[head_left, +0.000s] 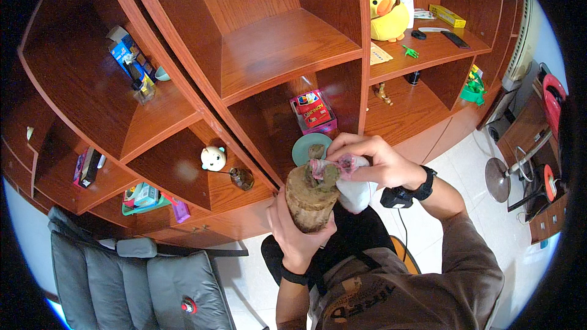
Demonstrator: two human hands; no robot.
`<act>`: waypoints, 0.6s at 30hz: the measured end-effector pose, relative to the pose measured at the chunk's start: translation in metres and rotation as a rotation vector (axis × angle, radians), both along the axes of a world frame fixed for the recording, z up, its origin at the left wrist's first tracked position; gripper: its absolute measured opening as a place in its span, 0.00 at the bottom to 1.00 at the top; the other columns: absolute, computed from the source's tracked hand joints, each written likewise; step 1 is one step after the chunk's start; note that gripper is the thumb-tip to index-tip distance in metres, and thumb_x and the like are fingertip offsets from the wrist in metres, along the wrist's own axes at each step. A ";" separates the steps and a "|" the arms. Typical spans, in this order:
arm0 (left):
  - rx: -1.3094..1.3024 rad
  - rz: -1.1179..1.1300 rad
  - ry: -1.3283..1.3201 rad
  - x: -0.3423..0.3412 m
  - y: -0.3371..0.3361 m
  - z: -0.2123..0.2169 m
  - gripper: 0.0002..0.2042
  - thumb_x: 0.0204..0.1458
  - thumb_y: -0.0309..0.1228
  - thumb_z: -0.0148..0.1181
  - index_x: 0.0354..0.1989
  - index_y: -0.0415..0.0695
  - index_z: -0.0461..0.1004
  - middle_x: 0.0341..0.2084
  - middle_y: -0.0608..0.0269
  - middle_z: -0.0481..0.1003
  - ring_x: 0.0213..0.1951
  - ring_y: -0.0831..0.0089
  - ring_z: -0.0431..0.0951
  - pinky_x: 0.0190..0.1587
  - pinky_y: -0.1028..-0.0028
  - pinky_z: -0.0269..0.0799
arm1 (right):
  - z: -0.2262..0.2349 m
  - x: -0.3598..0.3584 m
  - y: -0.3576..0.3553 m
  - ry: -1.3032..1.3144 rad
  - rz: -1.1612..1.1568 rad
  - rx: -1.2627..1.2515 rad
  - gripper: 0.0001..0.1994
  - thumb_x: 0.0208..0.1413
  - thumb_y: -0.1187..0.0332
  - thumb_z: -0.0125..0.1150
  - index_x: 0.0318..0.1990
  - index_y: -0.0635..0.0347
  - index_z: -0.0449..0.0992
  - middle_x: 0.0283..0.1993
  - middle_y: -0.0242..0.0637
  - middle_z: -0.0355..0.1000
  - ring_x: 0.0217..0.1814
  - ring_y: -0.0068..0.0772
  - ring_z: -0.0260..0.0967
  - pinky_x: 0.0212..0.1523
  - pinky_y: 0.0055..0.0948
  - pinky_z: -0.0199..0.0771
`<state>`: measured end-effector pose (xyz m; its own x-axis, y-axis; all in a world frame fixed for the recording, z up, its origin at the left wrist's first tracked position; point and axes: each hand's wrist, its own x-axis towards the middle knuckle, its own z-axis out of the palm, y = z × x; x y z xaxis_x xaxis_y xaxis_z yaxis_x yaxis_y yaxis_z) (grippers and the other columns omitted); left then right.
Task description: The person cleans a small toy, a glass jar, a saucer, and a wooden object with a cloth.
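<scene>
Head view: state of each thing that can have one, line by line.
Wooden stump, held, pinkish patch on its upper end
Left hand, wrapped around the stump's side
Right hand, pinching a pink-and-white piece
Yellow duck plush, upright on shelf
Yellow box, lying down, open or shut unclear
Grey chair, red-and-black object on it

Holds the left forearm (293,302) straight up from the lower edge of the frame, and curls the bare left hand (298,242) in a wide grip below the centre. At the right side, bends the right forearm (448,200) toward the left, and has the bare right hand (386,162), right of centre, in a narrow pinch.
</scene>
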<state>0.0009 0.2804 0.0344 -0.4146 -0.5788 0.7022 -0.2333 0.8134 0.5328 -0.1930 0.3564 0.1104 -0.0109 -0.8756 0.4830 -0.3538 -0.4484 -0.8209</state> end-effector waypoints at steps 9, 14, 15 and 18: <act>-0.011 -0.023 0.020 0.000 0.000 -0.001 0.41 0.24 0.34 0.72 0.53 0.32 0.61 0.40 0.46 0.68 0.40 0.54 0.68 0.44 0.61 0.67 | 0.000 -0.018 0.000 0.080 0.043 0.043 0.14 0.43 0.78 0.60 0.41 0.66 0.74 0.40 0.39 0.69 0.43 0.30 0.67 0.45 0.27 0.64; 0.006 0.006 0.040 -0.001 -0.001 -0.001 0.41 0.24 0.35 0.71 0.53 0.33 0.61 0.40 0.48 0.67 0.40 0.54 0.68 0.43 0.61 0.67 | 0.002 -0.006 0.001 0.013 0.017 0.008 0.15 0.43 0.73 0.66 0.41 0.66 0.74 0.42 0.40 0.68 0.46 0.31 0.66 0.48 0.29 0.64; 0.006 0.007 0.038 -0.001 -0.001 -0.001 0.41 0.24 0.35 0.71 0.53 0.33 0.61 0.40 0.48 0.67 0.40 0.54 0.68 0.43 0.61 0.67 | 0.004 -0.002 0.002 0.053 0.008 0.013 0.17 0.42 0.71 0.68 0.41 0.66 0.74 0.42 0.40 0.69 0.47 0.32 0.66 0.49 0.29 0.64; -0.029 0.049 0.012 -0.001 0.001 0.001 0.41 0.24 0.36 0.71 0.52 0.33 0.62 0.40 0.49 0.67 0.39 0.55 0.68 0.43 0.62 0.67 | 0.004 0.006 0.002 0.135 -0.094 0.000 0.19 0.36 0.71 0.72 0.39 0.65 0.76 0.41 0.39 0.69 0.44 0.33 0.67 0.46 0.29 0.65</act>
